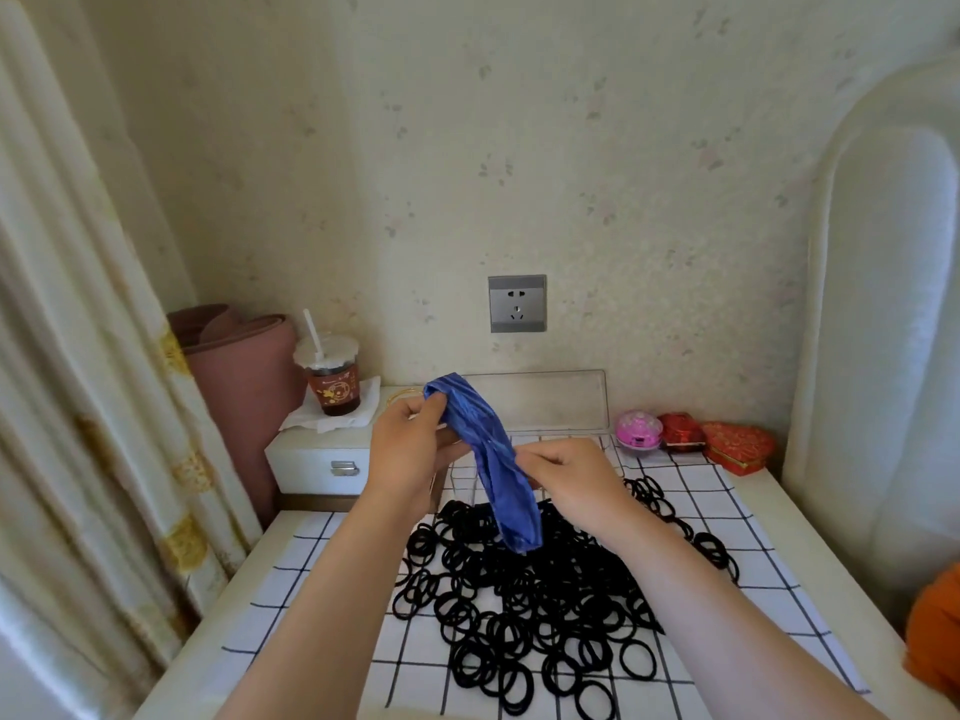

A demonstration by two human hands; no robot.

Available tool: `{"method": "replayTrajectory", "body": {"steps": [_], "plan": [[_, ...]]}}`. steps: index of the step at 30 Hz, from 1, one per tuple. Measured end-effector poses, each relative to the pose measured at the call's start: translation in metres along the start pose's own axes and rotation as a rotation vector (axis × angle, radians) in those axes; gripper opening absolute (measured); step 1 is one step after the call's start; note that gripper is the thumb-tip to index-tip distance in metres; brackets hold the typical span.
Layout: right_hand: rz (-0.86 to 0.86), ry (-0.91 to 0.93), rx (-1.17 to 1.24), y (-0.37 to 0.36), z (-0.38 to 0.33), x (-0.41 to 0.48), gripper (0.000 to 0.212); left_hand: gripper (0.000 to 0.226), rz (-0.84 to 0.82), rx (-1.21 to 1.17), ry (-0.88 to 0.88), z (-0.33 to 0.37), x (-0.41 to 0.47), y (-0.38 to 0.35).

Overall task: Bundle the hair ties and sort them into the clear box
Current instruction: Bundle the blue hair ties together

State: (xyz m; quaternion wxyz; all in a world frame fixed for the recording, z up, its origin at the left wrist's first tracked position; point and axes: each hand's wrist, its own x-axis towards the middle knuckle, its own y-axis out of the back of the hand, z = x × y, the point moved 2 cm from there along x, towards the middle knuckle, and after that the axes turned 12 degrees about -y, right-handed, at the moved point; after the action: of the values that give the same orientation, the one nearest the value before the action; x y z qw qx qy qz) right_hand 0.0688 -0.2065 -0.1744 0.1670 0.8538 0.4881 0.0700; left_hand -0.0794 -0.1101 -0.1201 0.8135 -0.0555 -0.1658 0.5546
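While the black hair ties (524,605) lie in a loose heap on the checked cloth (311,589), just in front of the clear box (561,407), both hands are busy with a blue fabric band (488,459) held in the air above the heap. The left hand (410,454) pinches the upper end of the band with curled fingers, and the right hand (576,485) pinches it lower down, so the cloth is stretched slanting between them and its free end hangs down toward the ties.

The ties look very light, thin and elastic. I think they will tangle and hook on each other easily, so it is better to take a small group by the rims, pinched together, and not to scoop deep into the heap. The band is soft and a little shiny, with folds; it may slip, and holding it near both ends seems the safe way.

The box is of transparent hard plastic with straight walls, and a clear panel, probably its lid, stands up behind it. The cloth is white with thin black lines in squares.

To the right stand a pink round case (638,431) and a red heart-shaped box (737,446); to the left is a drink cup (332,381) with a straw.
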Motion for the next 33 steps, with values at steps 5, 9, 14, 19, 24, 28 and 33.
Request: {"method": "replayTrajectory", "body": {"steps": [5, 9, 14, 19, 24, 28, 33], "plan": [[-0.027, -0.126, 0.147, -0.009, 0.001, 0.005, 0.017, 0.017, 0.071, -0.1, 0.081, -0.025, 0.01, 0.031], [-0.15, -0.109, -0.046, -0.033, -0.001, -0.004, 0.027, 0.016, 0.01, -0.144, 0.123, -0.024, 0.011, 0.032], [-0.093, -0.096, 0.001, -0.051, -0.005, -0.004, 0.012, 0.018, -0.025, -0.206, 0.138, -0.019, 0.014, 0.038], [0.008, -0.111, -0.095, -0.056, -0.006, -0.002, 0.019, 0.025, -0.079, -0.251, 0.233, -0.022, 0.012, 0.048], [-0.104, -0.114, 0.091, -0.048, -0.009, -0.002, 0.01, 0.018, -0.03, -0.131, 0.178, -0.021, 0.013, 0.055], [-0.233, -0.189, 0.432, -0.033, -0.021, -0.005, 0.02, 0.014, 0.044, 0.384, 0.002, -0.028, 0.024, 0.071], [-0.247, -0.173, 0.455, -0.018, -0.034, -0.007, 0.021, 0.015, -0.156, 0.779, -0.175, -0.034, 0.017, 0.058]]}}
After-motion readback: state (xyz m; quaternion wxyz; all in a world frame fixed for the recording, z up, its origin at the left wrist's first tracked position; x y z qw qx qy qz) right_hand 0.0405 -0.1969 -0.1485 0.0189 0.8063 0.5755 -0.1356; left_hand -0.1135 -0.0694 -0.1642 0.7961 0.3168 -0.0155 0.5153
